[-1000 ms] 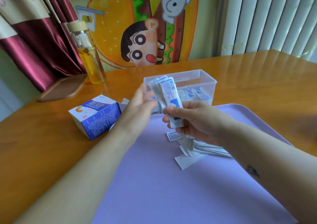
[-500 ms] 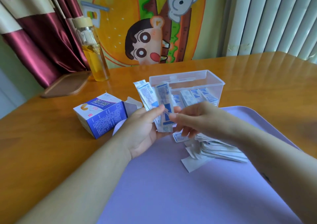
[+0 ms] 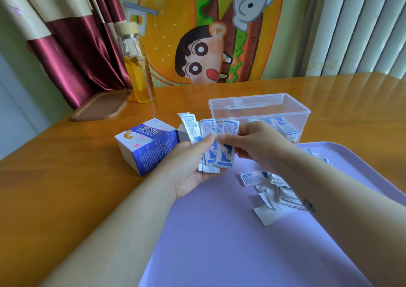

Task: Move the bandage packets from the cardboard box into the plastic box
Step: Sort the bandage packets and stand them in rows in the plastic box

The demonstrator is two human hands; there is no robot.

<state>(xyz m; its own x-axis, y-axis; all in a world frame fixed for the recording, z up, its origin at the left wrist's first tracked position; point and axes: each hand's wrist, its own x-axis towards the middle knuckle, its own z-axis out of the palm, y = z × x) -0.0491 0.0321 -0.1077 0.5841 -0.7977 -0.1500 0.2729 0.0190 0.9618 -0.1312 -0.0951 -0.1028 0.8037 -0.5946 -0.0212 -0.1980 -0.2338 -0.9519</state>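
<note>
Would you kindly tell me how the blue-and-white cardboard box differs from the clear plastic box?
The blue-and-white cardboard box is opaque and printed; the clear plastic box is see-through and plain. The cardboard box opens sideways; the plastic box opens upward, with bandage packets visible inside. Both are open.

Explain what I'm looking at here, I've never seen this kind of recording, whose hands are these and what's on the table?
There is no machine here: a person wears a camera on the head, so the view looks down at their own two hands. The left hand holds a fan of bandage packets; the right hand pinches one of them. On the wooden table lie an opened cardboard box, a clear plastic box with some packets inside, and a purple tray carrying a loose pile of packets. A bottle stands behind.
</note>
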